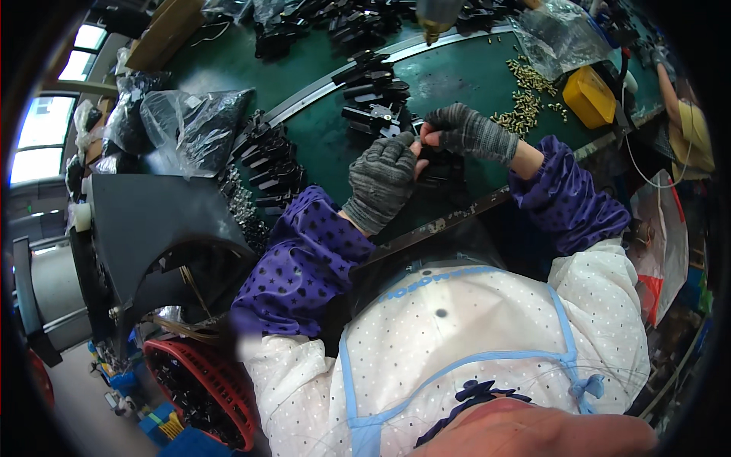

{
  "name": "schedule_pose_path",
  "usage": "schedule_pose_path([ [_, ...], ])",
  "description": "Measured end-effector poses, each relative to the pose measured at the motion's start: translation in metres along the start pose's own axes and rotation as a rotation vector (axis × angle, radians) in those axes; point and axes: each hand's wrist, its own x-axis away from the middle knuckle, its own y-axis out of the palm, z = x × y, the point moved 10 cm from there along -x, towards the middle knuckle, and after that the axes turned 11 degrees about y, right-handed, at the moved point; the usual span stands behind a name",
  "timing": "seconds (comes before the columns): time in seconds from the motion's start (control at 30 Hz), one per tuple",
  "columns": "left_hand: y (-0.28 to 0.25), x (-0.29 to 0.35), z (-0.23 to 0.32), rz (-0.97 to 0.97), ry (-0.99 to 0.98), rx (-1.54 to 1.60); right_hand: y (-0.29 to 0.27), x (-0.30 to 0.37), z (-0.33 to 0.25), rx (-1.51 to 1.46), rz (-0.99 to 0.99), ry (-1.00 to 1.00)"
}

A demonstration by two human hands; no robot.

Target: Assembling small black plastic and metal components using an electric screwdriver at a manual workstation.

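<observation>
Both gloved hands, left hand [381,179] and right hand [466,133], are pinching a small black plastic part [418,142] between them, directly above the green tabletop [457,76], both equally near

Landmark: box [588,96] on surface [457,76]. Screws [521,107] just left of it; bag [544,34] behind; clips [373,95] far left.

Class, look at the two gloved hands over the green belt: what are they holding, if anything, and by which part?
Both the left hand and the right hand pinch a small black part between their fingertips, one at each side; its exact shape cannot be told.
</observation>
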Motion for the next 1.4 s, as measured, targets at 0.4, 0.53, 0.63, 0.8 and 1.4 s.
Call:
schedule_pose_path([
  [0.4,0.021,0.001,-0.025,0.032,-0.243,0.262,-0.159,0.017,-0.182,0.195,0.826,-0.697],
  [0.53,0.019,0.001,-0.024,0.076,-0.231,0.258,-0.141,-0.011,-0.162,-0.098,0.602,-0.756],
  [0.63,0.02,0.003,-0.025,0.104,-0.23,0.298,-0.073,-0.011,-0.144,-0.912,-0.299,-0.773],
  [0.8,0.021,0.003,-0.023,0.11,-0.199,0.278,-0.035,0.025,-0.113,-0.548,-0.018,-0.621],
  [1.4,0.023,0.005,-0.021,0.111,-0.177,0.245,-0.026,0.003,-0.102,-0.549,0.023,-0.522],
])
